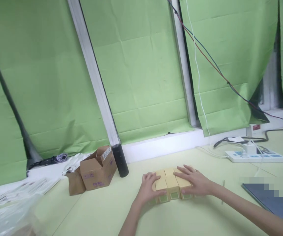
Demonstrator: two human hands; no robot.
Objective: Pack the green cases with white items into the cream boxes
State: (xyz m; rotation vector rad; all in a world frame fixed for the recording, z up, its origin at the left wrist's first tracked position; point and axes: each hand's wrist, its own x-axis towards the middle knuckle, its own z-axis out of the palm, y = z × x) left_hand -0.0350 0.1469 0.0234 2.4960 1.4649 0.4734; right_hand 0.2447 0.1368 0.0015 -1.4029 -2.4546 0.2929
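Observation:
Several small pale-yellow boxes [172,182] stand pressed together in a block on the table. Their front sides show greenish panels with light borders. My left hand [149,187] is wrapped round the block's left end, thumb along the front and fingers curled at the back. At the right end, my right hand [195,181] grips the block, with its fingers spread over the top and its thumb at the front. The palms cover parts of the outer boxes.
An open cardboard box [98,172] and a black cylinder [120,160] stand back left. A white power strip [256,156] with cables lies at the back right, near a dark flat object [266,200]. Clear plastic [15,216] lies front left. Green sheets [141,72] hang behind.

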